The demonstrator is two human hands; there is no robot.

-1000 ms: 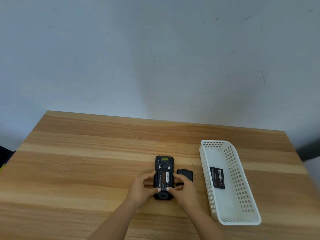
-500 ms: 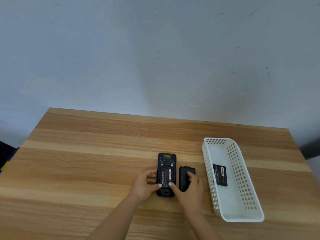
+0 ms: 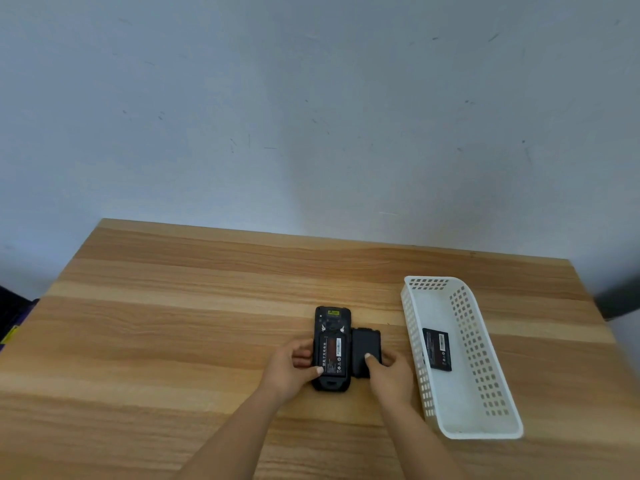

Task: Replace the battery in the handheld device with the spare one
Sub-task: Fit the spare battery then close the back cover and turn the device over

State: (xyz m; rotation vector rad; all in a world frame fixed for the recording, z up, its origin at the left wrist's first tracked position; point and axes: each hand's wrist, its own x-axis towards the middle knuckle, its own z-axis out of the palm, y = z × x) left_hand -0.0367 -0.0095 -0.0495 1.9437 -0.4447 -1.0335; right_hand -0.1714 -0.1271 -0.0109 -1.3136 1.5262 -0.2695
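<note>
A black handheld device [image 3: 331, 322] lies face down on the wooden table [image 3: 173, 323], its back open with a battery [image 3: 333, 353] seated in the compartment. My left hand [image 3: 294, 367] holds the device's left side, thumb on the battery's lower edge. The black back cover [image 3: 365, 344] lies flat right beside the device. My right hand [image 3: 389, 374] grips the cover's lower end between thumb and fingers. Another black battery [image 3: 437, 348] lies in the white basket [image 3: 485, 424] to the right.
The perforated white basket stands on the table's right part, close to my right hand. A grey wall rises behind the table's far edge. Dark objects show past the table's left edge [image 3: 10, 323] and right edge [image 3: 620, 299].
My right hand left the device's battery and moved right onto the back cover, closing on its lower end. My left hand stayed on the device.
</note>
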